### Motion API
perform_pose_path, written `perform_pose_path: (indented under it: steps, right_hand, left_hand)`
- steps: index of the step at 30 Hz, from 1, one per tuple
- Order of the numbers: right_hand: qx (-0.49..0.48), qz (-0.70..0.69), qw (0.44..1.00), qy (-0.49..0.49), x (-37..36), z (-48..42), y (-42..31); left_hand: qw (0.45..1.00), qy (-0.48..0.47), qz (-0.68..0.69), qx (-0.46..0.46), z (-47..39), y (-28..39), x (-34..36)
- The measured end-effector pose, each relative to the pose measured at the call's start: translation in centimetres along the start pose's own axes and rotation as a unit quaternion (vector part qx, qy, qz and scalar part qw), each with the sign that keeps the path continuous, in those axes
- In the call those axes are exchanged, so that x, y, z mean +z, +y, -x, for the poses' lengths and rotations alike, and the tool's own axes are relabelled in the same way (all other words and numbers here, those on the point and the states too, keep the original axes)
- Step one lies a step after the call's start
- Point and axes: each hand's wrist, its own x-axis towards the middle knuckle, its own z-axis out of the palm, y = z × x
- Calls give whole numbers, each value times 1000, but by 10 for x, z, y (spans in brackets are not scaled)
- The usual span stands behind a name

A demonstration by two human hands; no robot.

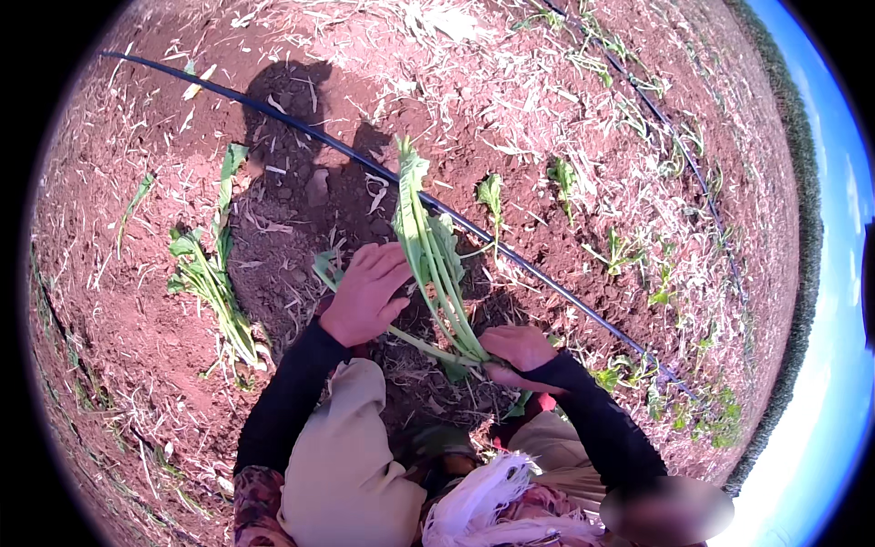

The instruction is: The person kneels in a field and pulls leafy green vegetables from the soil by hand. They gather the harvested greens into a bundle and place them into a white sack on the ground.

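A long-stemmed leafy green plant (437, 273) stands up between my hands, its leaves reaching over the black hose. My right hand (519, 352) grips the base of its stems, low and close to my legs. Beside the leaves on the other side is my left hand (367, 294), its fingers stretched out and the thumb apart. Its fingertips are at the leaf edge; whether they touch it is unclear. One lone stalk (427, 349) bends away from the plant's base towards my left hand. The plant's root end is hidden by my right hand.
A bunch of similar greens (215, 294) lies on the reddish soil to the left. A black irrigation hose (314, 133) crosses diagonally ahead. Small plants (491, 195) grow beyond it, among dry straw (444, 102). Another hose (666, 119) runs at the right.
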Motion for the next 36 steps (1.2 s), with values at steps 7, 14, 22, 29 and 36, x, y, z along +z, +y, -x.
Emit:
perform_pose_path:
  steps: [7, 14, 22, 29, 36]
  right_hand:
    - [-9, -21, 998, -60, -12, 20, -5]
    - [109, 44, 993, -17, -53, 77, 35]
    - [198, -150, 913, 323, -167, 94, 98]
    - [147, -93, 903, 393, -137, 64, 220]
    - [174, 162, 875, 422, -100, 3, 252]
  left_hand:
    - [981, -144, 27, 127, -10, 6, 68]
    - [917, 255, 179, -250, 18, -49, -12]
    - [733, 387, -315, -463, 96, -62, -66]
    - [969, 139, -13, -205, 63, -39, 57]
    - [967, 43, 95, -231, 85, -42, 103]
